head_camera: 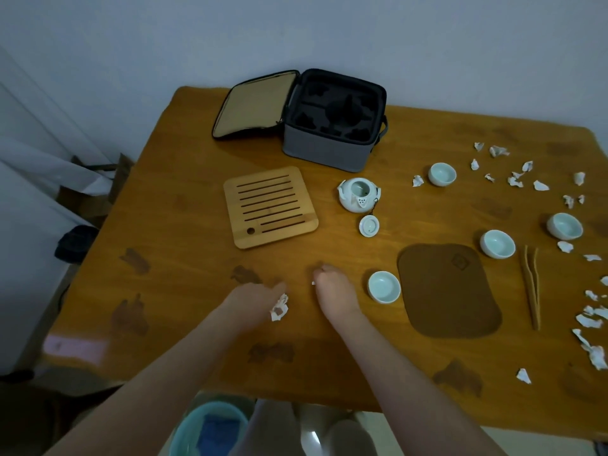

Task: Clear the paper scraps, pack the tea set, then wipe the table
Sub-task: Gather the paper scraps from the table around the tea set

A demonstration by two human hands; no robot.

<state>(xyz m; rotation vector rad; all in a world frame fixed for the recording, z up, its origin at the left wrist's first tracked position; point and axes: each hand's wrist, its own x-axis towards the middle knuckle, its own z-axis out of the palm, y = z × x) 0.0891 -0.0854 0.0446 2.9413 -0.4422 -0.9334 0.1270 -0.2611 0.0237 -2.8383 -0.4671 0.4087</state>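
Two bare forearms reach in from the near edge. The left grip (258, 296) has its fingers curled round a crumpled paper scrap (279, 308), held just above the table (171, 225). Close to its right, the right grip (334, 287) points fingers-down at the wood, bunched beside a tiny white fleck (313, 283) — motion blur leaves it unclear whether the fleck is pinched or only touched. Just right of that hand stands a pale teacup (383, 286), and next to it a brown tea mat (447, 291) lies flat. A second teacup (497, 243) sits by the mat's far right corner, a third teacup (564, 226) is further right, and a fourth teacup (442, 174) is further back. Bamboo tongs (533, 287) lie along the mat's right side. Behind the hands, the teapot (359, 194) stands open, with its lid (369, 226) on the wood just in front, joined to it by a thin cord. The slatted bamboo tea tray (270, 207) lies to the teapot's left. At the far edge the grey carrying case (329, 149) is unzipped, with its flap (256, 105) folded back to the left and a black moulded insert showing. Loose paper scraps (513, 181) dot the right side — more of them trail down the right edge. Below the near edge is a teal basin (184, 432) with a blue cloth (217, 432) in it.
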